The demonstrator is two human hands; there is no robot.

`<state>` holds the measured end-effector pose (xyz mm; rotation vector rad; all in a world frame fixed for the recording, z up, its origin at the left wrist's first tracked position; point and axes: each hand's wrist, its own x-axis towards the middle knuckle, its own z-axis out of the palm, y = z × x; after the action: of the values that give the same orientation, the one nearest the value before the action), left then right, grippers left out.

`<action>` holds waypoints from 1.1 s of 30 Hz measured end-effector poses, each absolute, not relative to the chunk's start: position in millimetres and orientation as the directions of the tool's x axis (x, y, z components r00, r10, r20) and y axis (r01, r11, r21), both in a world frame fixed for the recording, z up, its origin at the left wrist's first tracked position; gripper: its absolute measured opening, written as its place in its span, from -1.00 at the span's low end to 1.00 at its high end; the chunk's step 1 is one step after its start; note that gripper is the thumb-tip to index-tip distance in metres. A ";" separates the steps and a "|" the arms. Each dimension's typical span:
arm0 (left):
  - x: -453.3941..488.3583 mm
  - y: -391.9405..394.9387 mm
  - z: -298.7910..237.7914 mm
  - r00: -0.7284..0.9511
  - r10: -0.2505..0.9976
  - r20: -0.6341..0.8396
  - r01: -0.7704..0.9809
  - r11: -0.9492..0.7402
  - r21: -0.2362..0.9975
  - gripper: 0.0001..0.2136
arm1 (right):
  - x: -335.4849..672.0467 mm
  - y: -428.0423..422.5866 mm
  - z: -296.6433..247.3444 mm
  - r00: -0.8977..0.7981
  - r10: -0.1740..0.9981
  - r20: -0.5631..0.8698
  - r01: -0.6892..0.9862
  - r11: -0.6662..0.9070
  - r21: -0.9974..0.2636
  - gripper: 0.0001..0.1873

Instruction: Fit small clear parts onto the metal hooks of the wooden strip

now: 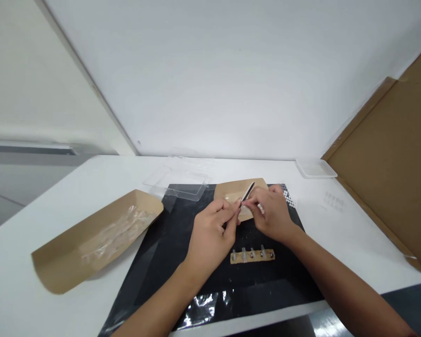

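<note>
Left hand (210, 238) and right hand (272, 215) are working close together over a black mat (154, 267) – left fingers (232, 213) pinched shut on the lower end of a slim black-and-white strip (248, 192), right fingers (258, 206) curled tight right beside it, though can't tell if they're gripping it too. Strip sits upper middle of the frame, in front of a kraft paper tray (226, 191). Lower centre, a wooden bar with small metal pegs (252, 256) lies on the mat – far left, another kraft tray (56, 267) holds clear plastic pieces (119, 231).
</note>
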<state>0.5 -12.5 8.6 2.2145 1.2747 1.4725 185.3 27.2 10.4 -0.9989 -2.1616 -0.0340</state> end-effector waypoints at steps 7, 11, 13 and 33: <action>-3.9 -11.8 5.0 0.174 0.741 0.648 0.614 -0.596 0.517 -0.76 | 183.0 27.4 8.6 -0.439 0.635 0.636 0.655 0.711 -0.257 -0.65; -14.0 -5.6 3.7 0.135 0.778 0.614 0.732 -0.496 0.467 -0.75 | 189.0 25.2 11.0 -0.271 0.690 0.671 0.655 0.643 -0.397 -0.65; -21.3 -1.4 5.1 0.075 0.806 0.587 0.813 -0.390 0.432 -0.74 | 192.2 24.1 7.7 -0.268 0.692 0.670 0.656 0.641 -0.399 -0.65; -49.1 -4.4 17.0 -0.101 0.978 0.181 0.980 0.067 0.185 -0.83 | 185.1 19.1 -1.6 -0.398 0.536 0.744 0.656 0.734 -0.178 -0.71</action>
<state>-49.1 -4.4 17.0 2.1111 2.3008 0.4109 185.1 19.1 -1.6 -0.8984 -2.0924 -0.1800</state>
